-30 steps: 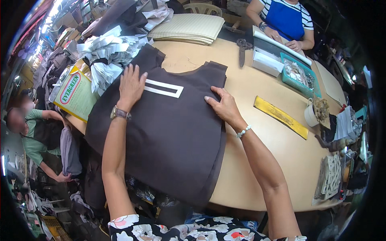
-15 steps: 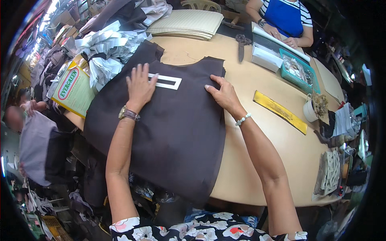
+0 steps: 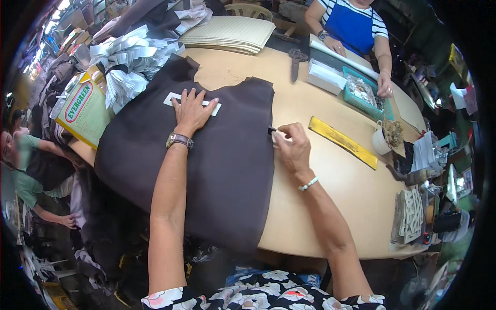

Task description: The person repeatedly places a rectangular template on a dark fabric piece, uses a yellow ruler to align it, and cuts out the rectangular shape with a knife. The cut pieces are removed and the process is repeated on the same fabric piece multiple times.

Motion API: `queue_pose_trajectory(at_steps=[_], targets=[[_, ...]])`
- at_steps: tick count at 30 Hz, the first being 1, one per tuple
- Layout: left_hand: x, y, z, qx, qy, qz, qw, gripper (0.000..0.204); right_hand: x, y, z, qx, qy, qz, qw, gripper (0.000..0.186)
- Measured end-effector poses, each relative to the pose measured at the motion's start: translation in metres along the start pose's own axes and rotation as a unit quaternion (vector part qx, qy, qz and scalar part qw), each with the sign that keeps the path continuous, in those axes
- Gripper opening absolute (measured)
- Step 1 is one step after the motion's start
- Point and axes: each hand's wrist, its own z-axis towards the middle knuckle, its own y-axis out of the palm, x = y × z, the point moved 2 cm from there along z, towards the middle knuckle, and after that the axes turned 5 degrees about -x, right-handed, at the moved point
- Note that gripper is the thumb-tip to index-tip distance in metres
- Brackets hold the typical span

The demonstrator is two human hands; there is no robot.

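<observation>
A large dark brown fabric piece [image 3: 227,155], cut with a curved neckline, lies flat on the table in front of me. On its upper part rests a white rectangular frame-like template [image 3: 170,99]. My left hand [image 3: 192,113] presses down on the template with fingers spread and covers its middle. At the fabric's right edge my right hand [image 3: 293,147] is closed in a pinch. A small black bit [image 3: 272,130] shows at its fingertips; whether this is a turned fabric edge or a separate thing I cannot tell.
Right of the fabric lies a yellow strip [image 3: 342,142]. Beyond are scissors [image 3: 296,62], a white box [image 3: 326,76], a teal basket [image 3: 369,101] and a white cup [image 3: 382,140]. A yellow-green can [image 3: 85,111] and white strips [image 3: 126,57] stand left. A co-worker in a blue apron [image 3: 350,28] sits opposite.
My left hand has shifted right onto the template. My right hand has moved down the fabric's right edge and closed into a pinch. The co-worker's hand has moved to the basket.
</observation>
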Motion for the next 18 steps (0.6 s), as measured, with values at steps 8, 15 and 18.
queue_pose_trajectory(at_steps=[8, 15, 18], targets=[[0.005, -0.002, -0.001, 0.028, -0.029, -0.004, 0.999, 0.068, -0.009, 0.017, 0.026, -0.028, -0.088, -0.109, 0.990, 0.029], [0.007, -0.003, -0.002, 0.028, -0.035, 0.003, 0.999, 0.073, -0.030, 0.017, 0.021, 0.002, -0.238, -0.147, 0.960, 0.026], [0.012, -0.006, -0.003, 0.027, -0.032, 0.006, 0.999, 0.076, -0.033, 0.022, 0.015, -0.082, -0.316, -0.115, 0.938, 0.028]])
